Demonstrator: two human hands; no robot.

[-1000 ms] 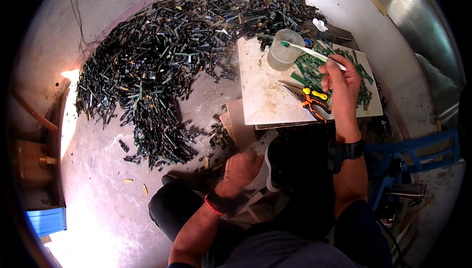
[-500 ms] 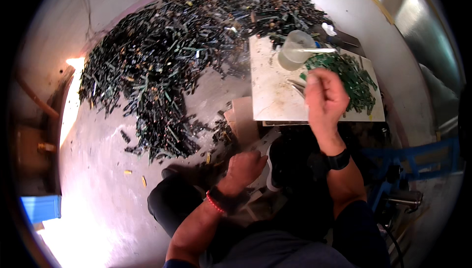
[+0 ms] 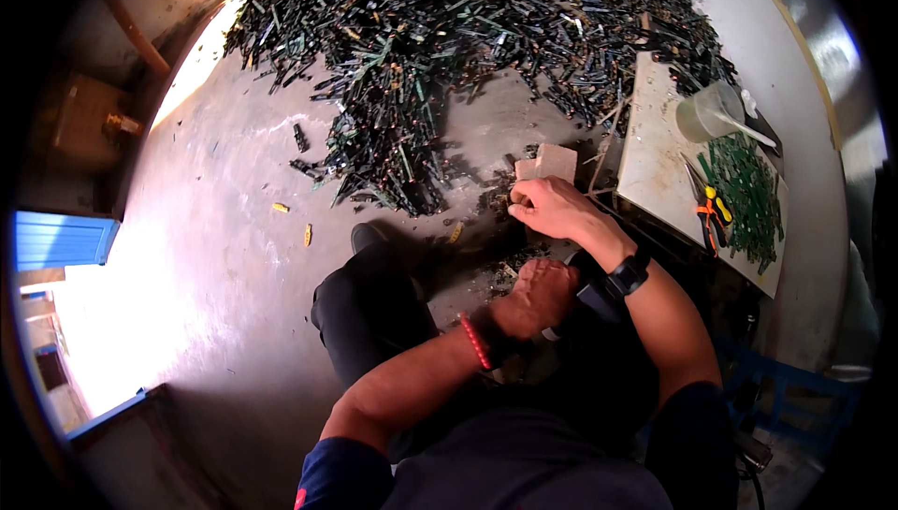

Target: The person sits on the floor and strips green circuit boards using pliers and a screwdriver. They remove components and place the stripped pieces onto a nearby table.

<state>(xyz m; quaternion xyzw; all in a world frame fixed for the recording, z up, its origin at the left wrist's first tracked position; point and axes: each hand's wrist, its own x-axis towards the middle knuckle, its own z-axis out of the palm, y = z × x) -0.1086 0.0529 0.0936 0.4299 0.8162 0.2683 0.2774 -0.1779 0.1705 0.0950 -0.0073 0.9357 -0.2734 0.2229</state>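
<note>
My left hand (image 3: pixel 541 297), with a red bead bracelet (image 3: pixel 475 342) at the wrist, is curled closed low over my lap. Whatever its fingers hold, if anything, is hidden. Just beyond it, my right hand (image 3: pixel 561 209) is held with thumb and fingertips pinched together; I cannot make out anything between them. Past the right fingers stands a pale pinkish brick (image 3: pixel 556 162). To the right, a pair of pliers (image 3: pixel 714 215) with orange, yellow and black handles lies on a white board (image 3: pixel 647 136), beside a heap of green strips (image 3: pixel 748 196).
A translucent plastic cup (image 3: pixel 708 112) with a white stick-like utensil (image 3: pixel 750 131) across it stands on the board. A large pile of dark strips (image 3: pixel 393 70) covers the far floor. Small yellow pieces (image 3: pixel 308 235) lie on the left floor. A blue stool-like frame (image 3: pixel 795 388) is at right.
My right hand has left the board and come down and left, close to my left hand. The pliers now show. My left hand has shifted right, and the whole view has turned leftward.
</note>
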